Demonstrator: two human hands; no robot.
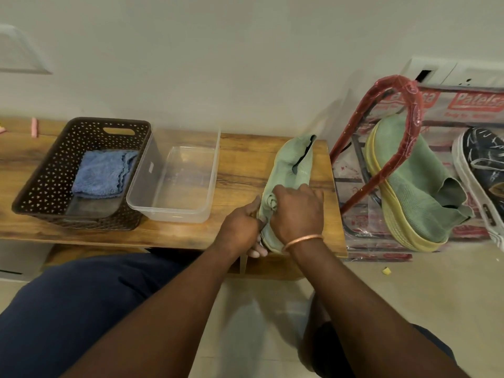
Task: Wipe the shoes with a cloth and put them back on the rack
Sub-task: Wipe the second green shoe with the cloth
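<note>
A pale green knit shoe [296, 159] lies on the wooden table [240, 165] near its right end, toe toward me. My left hand [241, 227] grips the toe end at the table's front edge. My right hand [297, 211], a copper bangle on its wrist, holds a bunched green cloth [270, 204] against the shoe's upper. The shoe rack [381, 148], wrapped in red and printed plastic, stands to the right of the table. On it rest the matching green shoe with a yellow sole [409, 184] and a dark patterned shoe [482, 165].
A brown perforated basket [54, 170] holding a folded blue cloth [102, 174] sits at the table's left. Beside it stands a clear plastic tub [174, 184]. A wall runs close behind the table. My knees are below the front edge, over a tiled floor.
</note>
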